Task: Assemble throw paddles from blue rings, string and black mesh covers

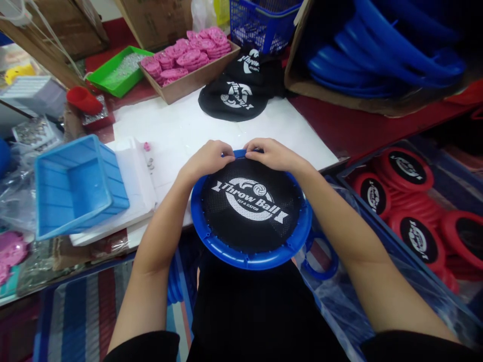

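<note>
Black sleeves (145, 348) flank a blue-rimmed black disc (249, 208).

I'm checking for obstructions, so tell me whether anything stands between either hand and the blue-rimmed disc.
Nothing visible does: the left hand and the right hand both touch the far edge of the blue-rimmed disc. The black printed fabric lies beyond them, not in between.

L grip (211, 157) & R grip (273, 153): some fingers hidden. Blue rings (350, 65) cropped by top edge. Red disc (470, 239) cropped at R edge. Bits (126, 65) in green tray (116, 89) too small to ID; blue basket's (281, 32) contents (247, 36) blurred.
</note>
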`<state>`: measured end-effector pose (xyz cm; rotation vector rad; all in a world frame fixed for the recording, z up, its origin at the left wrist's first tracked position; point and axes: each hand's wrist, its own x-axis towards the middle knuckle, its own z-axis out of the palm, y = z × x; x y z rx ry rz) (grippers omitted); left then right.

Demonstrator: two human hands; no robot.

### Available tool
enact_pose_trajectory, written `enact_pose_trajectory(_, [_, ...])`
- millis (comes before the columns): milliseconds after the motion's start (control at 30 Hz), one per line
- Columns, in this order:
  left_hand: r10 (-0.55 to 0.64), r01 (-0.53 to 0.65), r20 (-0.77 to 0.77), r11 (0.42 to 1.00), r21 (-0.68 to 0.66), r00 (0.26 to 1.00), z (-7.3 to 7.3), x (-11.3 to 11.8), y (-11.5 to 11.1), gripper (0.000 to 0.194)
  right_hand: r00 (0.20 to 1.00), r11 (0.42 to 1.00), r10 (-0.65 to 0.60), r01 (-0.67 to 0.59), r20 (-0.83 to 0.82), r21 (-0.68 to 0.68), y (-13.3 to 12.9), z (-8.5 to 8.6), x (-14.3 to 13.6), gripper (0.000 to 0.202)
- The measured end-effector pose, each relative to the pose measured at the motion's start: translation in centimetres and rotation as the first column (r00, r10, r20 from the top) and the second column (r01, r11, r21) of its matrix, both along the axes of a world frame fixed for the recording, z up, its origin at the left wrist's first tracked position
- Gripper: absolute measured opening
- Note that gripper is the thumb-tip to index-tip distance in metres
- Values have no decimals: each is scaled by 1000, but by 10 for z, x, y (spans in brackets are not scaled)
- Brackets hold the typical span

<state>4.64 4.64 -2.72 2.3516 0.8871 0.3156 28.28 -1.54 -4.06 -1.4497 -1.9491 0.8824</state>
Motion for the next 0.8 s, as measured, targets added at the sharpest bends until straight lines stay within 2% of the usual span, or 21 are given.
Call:
enact_pose_trajectory(167, [64,-63,43,998,-27,997,0,1,1,17,998,998,-55,55,-15,16,-1,-3,-4,13])
enact_pose_trajectory(333, [125,-123,46,992,-40,991,-5,6,3,18,989,990,-139,138,45,18,1,-5,-9,13])
enact_pose_trajectory(667, [150,-151,12,989,4,989,-8,13,3,9,979,988,-155,150,133,46,7,-5,-12,10])
enact_pose_trajectory(800, [163,-160,33,984,-73,986,-8,10,7,11,977,988,-154,152,145,28,9,-4,-12,11])
